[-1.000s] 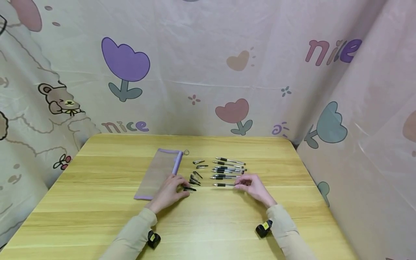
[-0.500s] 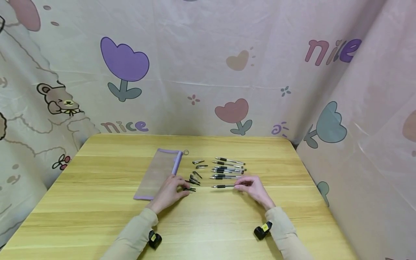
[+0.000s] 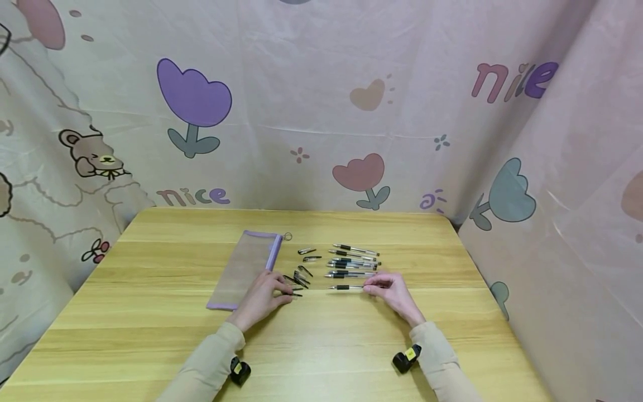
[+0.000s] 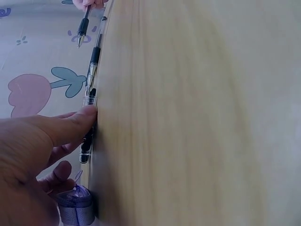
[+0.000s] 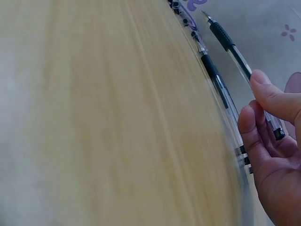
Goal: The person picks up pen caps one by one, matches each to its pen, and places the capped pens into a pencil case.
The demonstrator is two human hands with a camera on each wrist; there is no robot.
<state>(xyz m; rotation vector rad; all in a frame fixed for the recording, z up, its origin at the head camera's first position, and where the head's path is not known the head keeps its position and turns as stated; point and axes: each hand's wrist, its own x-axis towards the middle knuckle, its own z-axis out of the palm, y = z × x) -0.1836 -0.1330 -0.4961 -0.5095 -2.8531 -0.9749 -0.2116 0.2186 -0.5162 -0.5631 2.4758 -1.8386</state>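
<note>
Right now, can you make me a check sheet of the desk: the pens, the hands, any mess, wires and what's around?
Surface: wood-grain table
Job's things: pens side by side, tips bare; loose caps to their left; purple-edged pouch left of the caps
Clutter: nothing seen
Hands: left hand pinches a cap; right hand pinches one pen
Cables: nothing seen
Surroundings: patterned curtain behind and at both sides

Hidden corner, cropped edges

Head view: left hand (image 3: 261,296) is covering the near right corner of the mesh pouch (image 3: 241,271) and parts of the nearest caps (image 3: 297,295), masking whether it is pinching one. Right hand (image 3: 393,292) is hiding the rear end of the held pen (image 3: 344,287). Sleeves (image 3: 203,363) are running off the bottom edge. Left wrist view: top edge is cropping the right hand.
</note>
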